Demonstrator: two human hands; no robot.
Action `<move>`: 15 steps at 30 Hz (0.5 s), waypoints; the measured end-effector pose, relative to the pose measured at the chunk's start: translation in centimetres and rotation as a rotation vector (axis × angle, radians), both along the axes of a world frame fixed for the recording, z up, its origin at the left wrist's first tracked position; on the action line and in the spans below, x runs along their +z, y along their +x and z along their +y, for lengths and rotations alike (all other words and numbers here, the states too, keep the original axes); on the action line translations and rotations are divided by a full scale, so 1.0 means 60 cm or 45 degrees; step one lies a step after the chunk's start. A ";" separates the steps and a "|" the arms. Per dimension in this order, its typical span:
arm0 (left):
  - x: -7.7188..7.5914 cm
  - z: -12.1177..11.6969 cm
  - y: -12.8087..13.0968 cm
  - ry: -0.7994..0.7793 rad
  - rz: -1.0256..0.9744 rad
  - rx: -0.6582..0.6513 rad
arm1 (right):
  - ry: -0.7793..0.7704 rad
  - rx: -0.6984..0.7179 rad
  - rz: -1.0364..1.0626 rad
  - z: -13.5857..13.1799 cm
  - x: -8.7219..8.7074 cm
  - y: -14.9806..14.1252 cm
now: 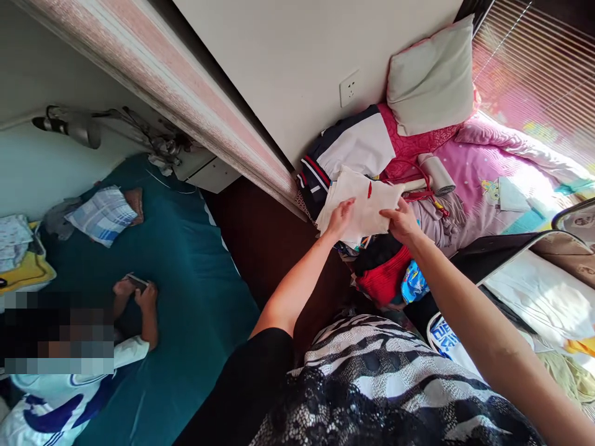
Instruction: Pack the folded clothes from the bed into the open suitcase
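Note:
A folded white garment [367, 201] with a small red mark lies on a heap of clothes at the edge of the pink bed. My left hand [340, 218] rests on its left side, fingers closed onto the cloth. My right hand [400, 223] grips its right edge with thumb and fingers pinched. Behind the white garment sits a folded white, navy and red jacket [353, 148].
A handheld steamer [430, 176] and a pillow [432, 77] lie on the pink bedding [478, 167]. A red and black garment [383, 275] sits below my hands. An ironing board [539, 285] stands at right. On the teal bed [186, 272] at left, another person holds a phone [136, 282].

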State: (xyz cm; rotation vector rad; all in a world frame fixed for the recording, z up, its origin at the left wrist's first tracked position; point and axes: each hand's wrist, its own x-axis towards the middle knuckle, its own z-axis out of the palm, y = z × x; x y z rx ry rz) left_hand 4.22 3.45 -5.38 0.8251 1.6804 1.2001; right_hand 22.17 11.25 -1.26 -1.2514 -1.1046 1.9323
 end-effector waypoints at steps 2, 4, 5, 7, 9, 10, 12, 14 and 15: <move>0.009 -0.011 -0.023 -0.073 -0.244 0.291 | 0.128 0.239 0.039 -0.019 0.024 -0.052; 0.017 -0.022 -0.046 -0.126 -0.351 0.455 | 0.206 0.512 0.011 -0.039 0.033 -0.098; 0.020 -0.028 -0.056 -0.142 -0.359 0.498 | 0.253 0.608 -0.019 -0.046 0.030 -0.111; 0.024 -0.040 -0.071 -0.173 -0.294 0.528 | 0.363 0.596 -0.150 -0.055 0.010 -0.115; 0.027 -0.050 -0.074 -0.206 -0.135 0.492 | 0.440 0.350 -0.388 -0.057 -0.022 -0.094; 0.029 -0.054 -0.072 -0.212 -0.027 0.438 | 0.438 0.224 -0.521 -0.055 -0.039 -0.080; 0.035 -0.057 -0.063 -0.201 0.160 0.314 | 0.353 0.133 -0.746 -0.053 -0.067 -0.059; 0.045 -0.055 -0.052 -0.189 0.239 0.244 | 0.288 0.239 -0.834 -0.055 -0.082 -0.057; 0.052 -0.054 -0.048 -0.186 0.247 0.231 | 0.263 0.310 -0.770 -0.058 -0.083 -0.065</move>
